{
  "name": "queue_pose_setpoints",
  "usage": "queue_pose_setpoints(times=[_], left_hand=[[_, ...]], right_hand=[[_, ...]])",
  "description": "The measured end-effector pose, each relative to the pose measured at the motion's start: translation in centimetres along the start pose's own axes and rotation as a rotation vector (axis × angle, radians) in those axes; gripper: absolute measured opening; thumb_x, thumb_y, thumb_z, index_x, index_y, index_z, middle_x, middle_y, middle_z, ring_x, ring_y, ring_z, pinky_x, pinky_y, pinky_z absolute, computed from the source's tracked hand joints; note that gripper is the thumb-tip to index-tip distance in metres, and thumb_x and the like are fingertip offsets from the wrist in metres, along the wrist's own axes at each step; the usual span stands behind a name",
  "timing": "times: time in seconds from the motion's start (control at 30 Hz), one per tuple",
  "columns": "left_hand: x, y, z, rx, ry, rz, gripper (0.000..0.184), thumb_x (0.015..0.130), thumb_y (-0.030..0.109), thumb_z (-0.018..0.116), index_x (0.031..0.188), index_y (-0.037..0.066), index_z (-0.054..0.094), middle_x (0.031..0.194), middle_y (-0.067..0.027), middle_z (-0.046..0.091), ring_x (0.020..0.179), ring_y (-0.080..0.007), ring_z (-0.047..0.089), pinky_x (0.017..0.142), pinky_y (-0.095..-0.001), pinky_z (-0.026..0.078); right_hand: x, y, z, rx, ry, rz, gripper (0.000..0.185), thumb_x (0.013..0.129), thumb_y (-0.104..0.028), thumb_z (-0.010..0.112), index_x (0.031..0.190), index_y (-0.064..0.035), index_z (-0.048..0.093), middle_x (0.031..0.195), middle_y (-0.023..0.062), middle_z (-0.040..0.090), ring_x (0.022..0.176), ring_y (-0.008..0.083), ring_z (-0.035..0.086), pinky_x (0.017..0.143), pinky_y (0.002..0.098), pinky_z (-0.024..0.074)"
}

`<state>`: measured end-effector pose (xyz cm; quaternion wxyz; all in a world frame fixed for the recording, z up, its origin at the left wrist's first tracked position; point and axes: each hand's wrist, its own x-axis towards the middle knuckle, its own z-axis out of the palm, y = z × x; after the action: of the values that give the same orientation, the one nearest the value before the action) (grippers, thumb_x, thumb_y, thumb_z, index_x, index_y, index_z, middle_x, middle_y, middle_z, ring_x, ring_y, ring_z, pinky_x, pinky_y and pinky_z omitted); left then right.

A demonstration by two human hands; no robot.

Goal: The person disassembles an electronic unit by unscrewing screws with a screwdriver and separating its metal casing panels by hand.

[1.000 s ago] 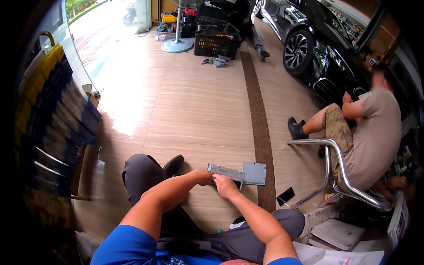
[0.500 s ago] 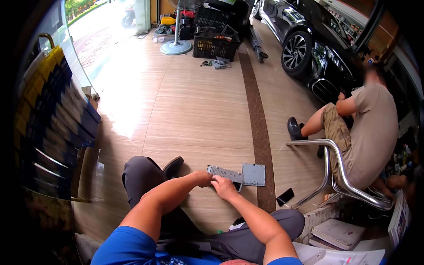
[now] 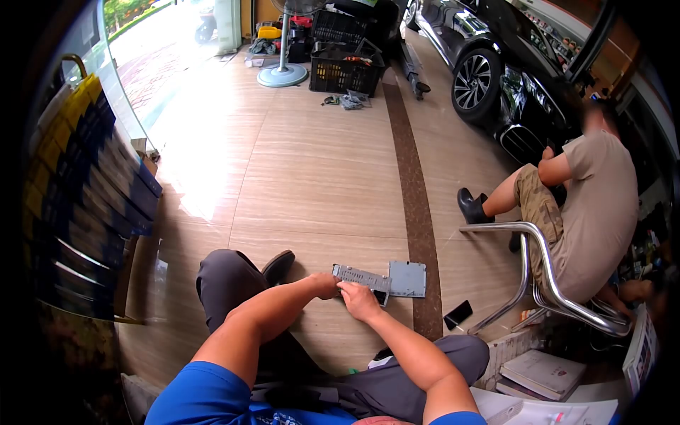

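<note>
Slotted grey metal housing (image 3: 364, 276) at near centre, just left of flat grey plate (image 3: 407, 280) on floor (image 3: 319, 170). Left hand (image 3: 326, 285) and right hand (image 3: 362, 302) meet at housing's near left side; fingers hidden, can't tell either grip. Black phone (image 3: 458, 315) near right.

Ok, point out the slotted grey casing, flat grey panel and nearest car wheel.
Slotted grey casing (image 3: 365, 276), head view: slotted face
Flat grey panel (image 3: 407, 280), head view: mid-face
Nearest car wheel (image 3: 476, 83), head view: hub area
</note>
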<state>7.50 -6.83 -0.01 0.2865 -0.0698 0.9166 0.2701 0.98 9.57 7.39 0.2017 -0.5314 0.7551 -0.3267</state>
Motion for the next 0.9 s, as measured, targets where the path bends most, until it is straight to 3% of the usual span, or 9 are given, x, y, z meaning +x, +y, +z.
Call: queue_pose_setpoints(times=[0.33,0.43,0.57,0.63,0.9], left_hand=[[-1.1,0.8,-1.0,-0.025,0.008,-0.032,0.042,0.091,0.042,0.057,0.117,0.01,0.065,0.117,-0.0176,0.067,0.11,-0.0357,0.064,0.093,-0.0459,0.05],[-0.8,0.4,-0.7,-0.013,0.014,-0.028,0.044,0.09,0.046,0.058,0.115,0.01,0.065,0.115,-0.018,0.068,0.109,-0.0362,0.064,0.092,-0.046,0.051],[-0.7,0.5,-0.3,-0.016,0.059,-0.05,0.047,0.09,0.05,0.059,0.113,0.01,0.066,0.112,-0.019,0.068,0.107,-0.0368,0.065,0.089,-0.0468,0.052],[-0.6,0.6,-0.6,0.019,-0.006,-0.017,0.048,0.09,0.051,0.059,0.114,0.01,0.066,0.112,-0.0188,0.068,0.106,-0.0364,0.065,0.088,-0.0466,0.053],[-0.6,0.8,-0.2,0.027,0.051,-0.032,0.034,0.089,0.033,0.065,0.112,0.007,0.065,0.109,-0.0187,0.069,0.104,-0.0356,0.066,0.086,-0.0461,0.053]], right_hand=[[0.0,-0.4,0.1,0.049,-0.018,0.003,0.021,0.092,-0.017,0.057,0.108,-0.0053,0.066,0.099,0.0226,0.067,0.094,0.0409,0.064,0.082,0.047,0.0516],[0.0,-0.1,0.1,0.035,-0.053,0.026,0.023,0.092,-0.017,0.059,0.11,-0.0044,0.068,0.103,0.0194,0.068,0.096,0.039,0.065,0.083,0.0434,0.0526],[0.2,-0.8,-0.2,0.063,0.014,0.02,0.022,0.092,-0.02,0.061,0.105,-0.0045,0.068,0.096,0.0193,0.07,0.091,0.0381,0.067,0.08,0.0434,0.0531],[0.3,-1.6,-0.7,0.04,-0.002,0.267,0.021,0.091,-0.022,0.063,0.101,-0.0042,0.068,0.093,0.0203,0.07,0.088,0.0389,0.067,0.078,0.0444,0.0532],[0.1,-0.1,-0.2,-0.015,0.015,0.12,0.022,0.091,-0.016,0.06,0.109,-0.0055,0.067,0.1,0.0228,0.068,0.094,0.0406,0.065,0.082,0.046,0.0524]])
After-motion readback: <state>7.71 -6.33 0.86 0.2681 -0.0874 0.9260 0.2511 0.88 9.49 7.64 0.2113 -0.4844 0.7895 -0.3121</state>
